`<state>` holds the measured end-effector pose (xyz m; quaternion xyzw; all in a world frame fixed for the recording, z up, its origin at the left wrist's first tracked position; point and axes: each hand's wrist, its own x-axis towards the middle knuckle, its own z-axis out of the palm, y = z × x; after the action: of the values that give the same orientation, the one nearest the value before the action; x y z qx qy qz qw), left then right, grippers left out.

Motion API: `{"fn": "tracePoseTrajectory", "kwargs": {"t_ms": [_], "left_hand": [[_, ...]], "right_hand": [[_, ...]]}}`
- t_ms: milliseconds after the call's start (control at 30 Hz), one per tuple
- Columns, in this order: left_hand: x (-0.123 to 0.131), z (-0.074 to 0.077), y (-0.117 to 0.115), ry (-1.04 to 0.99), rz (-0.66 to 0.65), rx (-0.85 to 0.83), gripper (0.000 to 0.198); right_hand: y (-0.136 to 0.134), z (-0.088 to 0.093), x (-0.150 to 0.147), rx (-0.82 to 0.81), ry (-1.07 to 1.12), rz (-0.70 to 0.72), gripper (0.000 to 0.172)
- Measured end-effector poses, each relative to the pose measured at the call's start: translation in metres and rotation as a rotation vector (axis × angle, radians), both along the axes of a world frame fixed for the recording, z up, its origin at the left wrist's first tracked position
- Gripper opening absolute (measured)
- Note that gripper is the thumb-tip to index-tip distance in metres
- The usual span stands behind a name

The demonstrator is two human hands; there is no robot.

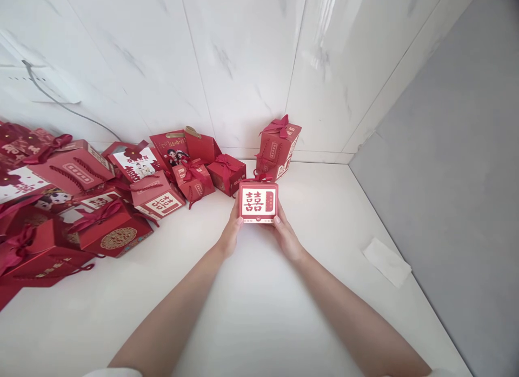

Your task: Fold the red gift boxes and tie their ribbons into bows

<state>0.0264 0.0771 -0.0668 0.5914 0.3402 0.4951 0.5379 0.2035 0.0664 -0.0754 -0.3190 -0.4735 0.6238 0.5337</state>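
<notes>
Two hands grasp a red-and-white box

The left hand and right hand clasp the red-and-white box from either side, a thumb at each near lower corner. It sits mid-scene, its white panel with red characters facing the person; whether its base touches the white table is hard to tell. Just beyond, a taller bow-topped box stands near the tiled wall. Red gift boxes crowd the left; a white tissue lies right.
</notes>
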Motion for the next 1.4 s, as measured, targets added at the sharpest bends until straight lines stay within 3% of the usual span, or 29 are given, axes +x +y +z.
{"fn": "tracePoseTrajectory", "kwargs": {"t_ms": [467,733,800,967,1100,1167,1267,1400], "left_hand": [[0.002,0.009,0.002,-0.016,0.038,0.017,0.07],[0.0,0.001,0.006,-0.001,0.303,-0.059,0.057],[-0.001,0.0,0.006,0.004,0.264,-0.031,0.062],[-0.001,-0.003,0.007,0.026,0.167,-0.014,0.096],[-0.003,-0.009,0.007,-0.042,0.189,-0.071,0.093],[-0.004,-0.01,0.003,-0.034,0.135,-0.08,0.094],[-0.004,-0.007,-0.009,0.102,-0.001,-0.037,0.098],[-0.003,0.004,-0.026,0.259,0.008,0.099,0.097]], "right_hand": [[-0.002,0.005,0.001,-0.032,0.02,-0.034,0.071],[-0.007,0.007,-0.002,0.061,-0.021,-0.14,0.078],[-0.008,0.008,-0.001,0.089,-0.043,-0.156,0.073],[-0.007,0.003,0.002,0.092,0.0,-0.144,0.057],[-0.007,-0.007,0.002,0.013,0.026,-0.213,0.056],[-0.008,-0.013,0.001,-0.02,0.02,-0.232,0.057],[-0.012,-0.02,0.003,-0.06,-0.04,-0.235,0.056],[-0.016,-0.022,0.007,-0.052,-0.17,-0.346,0.068]]}}
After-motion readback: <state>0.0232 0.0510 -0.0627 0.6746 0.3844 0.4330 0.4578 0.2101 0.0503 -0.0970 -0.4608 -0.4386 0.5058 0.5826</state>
